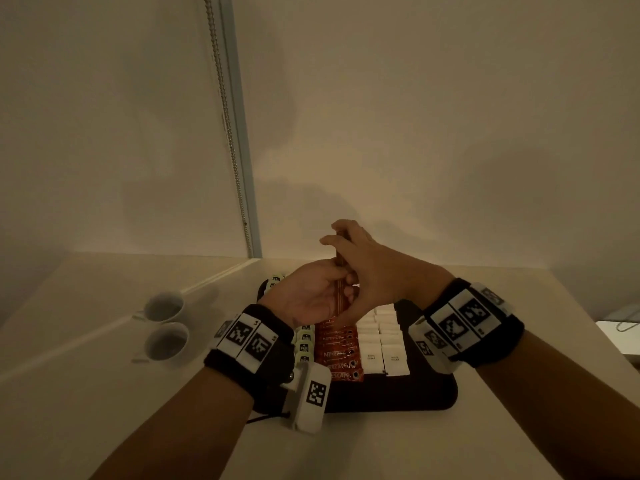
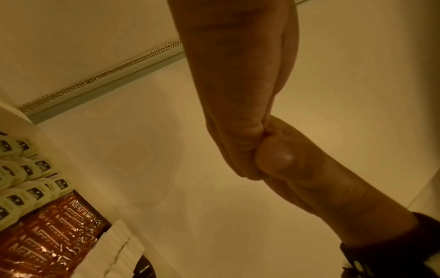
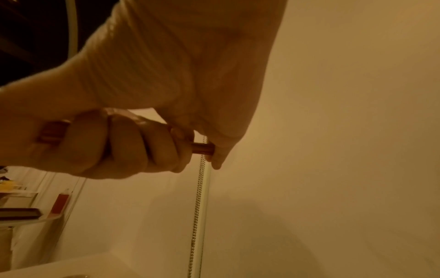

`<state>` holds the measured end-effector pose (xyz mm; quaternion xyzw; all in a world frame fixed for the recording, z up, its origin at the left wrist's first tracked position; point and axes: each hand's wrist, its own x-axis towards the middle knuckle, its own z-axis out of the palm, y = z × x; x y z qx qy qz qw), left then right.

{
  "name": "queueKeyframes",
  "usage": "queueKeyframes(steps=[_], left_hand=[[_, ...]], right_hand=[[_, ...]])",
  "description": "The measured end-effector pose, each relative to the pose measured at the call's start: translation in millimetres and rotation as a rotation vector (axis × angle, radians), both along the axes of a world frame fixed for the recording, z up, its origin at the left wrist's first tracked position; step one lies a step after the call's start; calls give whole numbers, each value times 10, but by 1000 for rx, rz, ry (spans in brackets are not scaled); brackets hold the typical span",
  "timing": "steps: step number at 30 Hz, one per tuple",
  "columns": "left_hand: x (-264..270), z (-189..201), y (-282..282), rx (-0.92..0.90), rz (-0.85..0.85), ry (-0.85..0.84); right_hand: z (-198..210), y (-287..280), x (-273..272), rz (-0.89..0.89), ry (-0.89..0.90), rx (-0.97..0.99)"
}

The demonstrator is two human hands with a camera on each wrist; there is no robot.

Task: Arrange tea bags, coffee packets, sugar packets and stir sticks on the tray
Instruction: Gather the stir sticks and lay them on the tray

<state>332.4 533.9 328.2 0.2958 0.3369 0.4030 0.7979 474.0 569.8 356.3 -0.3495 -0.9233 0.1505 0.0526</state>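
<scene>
A bundle of brown stir sticks stands upright above the black tray. My left hand grips its lower part with curled fingers. My right hand holds the upper end, and one of its fingertips lies against the stick ends. On the tray lie a column of pale green tea bags, a row of red coffee packets and two columns of white sugar packets. The left wrist view also shows tea bags, coffee packets and sugar packets.
Two white cups sit on the pale table left of the tray. A wall with a bead chain rises just behind the table. The tray's near strip is bare black surface.
</scene>
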Motion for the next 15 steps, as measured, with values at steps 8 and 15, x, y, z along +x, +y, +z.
queueKeyframes(steps=[8,15], left_hand=[[63,-17,4,-37,61,-18],[76,-61,36,-6,35,-29]], right_hand=[[-52,-10,9,18,63,50],[-135,92,76,-120,292,-238]])
